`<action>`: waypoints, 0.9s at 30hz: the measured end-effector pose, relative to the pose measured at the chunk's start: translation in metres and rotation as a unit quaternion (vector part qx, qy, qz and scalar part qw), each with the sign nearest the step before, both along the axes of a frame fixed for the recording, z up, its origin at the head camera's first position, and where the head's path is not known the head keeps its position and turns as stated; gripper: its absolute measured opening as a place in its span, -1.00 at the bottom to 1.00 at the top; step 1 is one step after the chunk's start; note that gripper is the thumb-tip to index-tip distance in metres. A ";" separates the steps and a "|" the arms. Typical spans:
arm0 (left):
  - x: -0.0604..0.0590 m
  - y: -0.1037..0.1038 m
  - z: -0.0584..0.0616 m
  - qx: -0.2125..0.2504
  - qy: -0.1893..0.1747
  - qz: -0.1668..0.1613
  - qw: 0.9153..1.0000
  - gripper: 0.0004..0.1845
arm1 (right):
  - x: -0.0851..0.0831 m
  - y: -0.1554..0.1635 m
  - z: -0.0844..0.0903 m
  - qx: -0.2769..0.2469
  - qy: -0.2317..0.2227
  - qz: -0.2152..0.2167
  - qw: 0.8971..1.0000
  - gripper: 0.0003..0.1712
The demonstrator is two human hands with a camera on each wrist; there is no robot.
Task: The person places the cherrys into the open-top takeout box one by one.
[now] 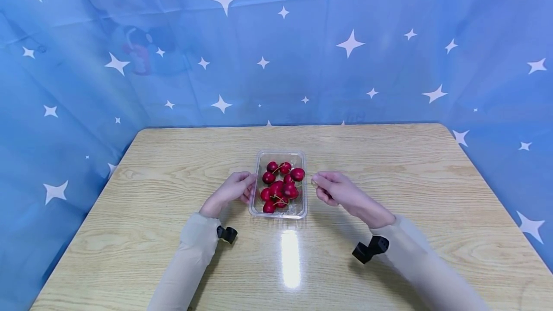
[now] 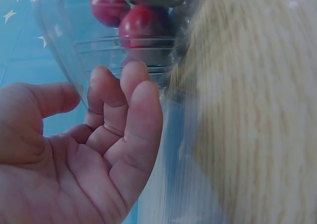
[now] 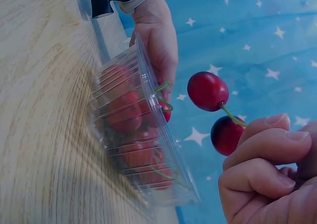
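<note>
A clear plastic container with several red cherries in it stands on the table. At its left side is my left hand, the thumb at the rim and the curled fingers against the ribbed wall. My right hand is just off the right side of the container. Between thumb and forefinger it pinches a green stem. Two cherries on that stem, one bright red and one darker, are level with the rim or above it in the right wrist view.
The wooden table spreads out around the container. A blue curtain with white stars hangs behind it and along both sides. Black wrist cameras are strapped on the left sleeve and the right sleeve.
</note>
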State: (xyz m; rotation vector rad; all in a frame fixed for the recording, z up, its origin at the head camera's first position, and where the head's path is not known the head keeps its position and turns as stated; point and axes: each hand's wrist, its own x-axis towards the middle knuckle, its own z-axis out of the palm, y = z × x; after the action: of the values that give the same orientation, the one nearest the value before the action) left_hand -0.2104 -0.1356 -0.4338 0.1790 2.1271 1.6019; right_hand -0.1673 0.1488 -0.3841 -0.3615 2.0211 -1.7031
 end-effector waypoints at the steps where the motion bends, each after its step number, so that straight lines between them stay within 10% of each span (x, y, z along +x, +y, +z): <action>1: 0.000 0.000 0.000 0.000 -0.001 0.000 1.000 -0.65 | -0.001 -0.001 0.000 0.002 0.000 0.002 1.000 -0.61; 27: 0.002 0.001 0.002 0.002 0.001 -0.009 1.000 -0.65 | -0.012 -0.013 -0.011 0.090 -0.010 -0.012 0.996 -0.58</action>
State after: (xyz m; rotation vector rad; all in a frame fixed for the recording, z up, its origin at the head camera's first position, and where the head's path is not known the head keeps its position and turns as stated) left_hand -0.2089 -0.1345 -0.4322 0.2002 2.1175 1.5961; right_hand -0.1789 0.1356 -0.3954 -0.2581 2.1515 -1.5161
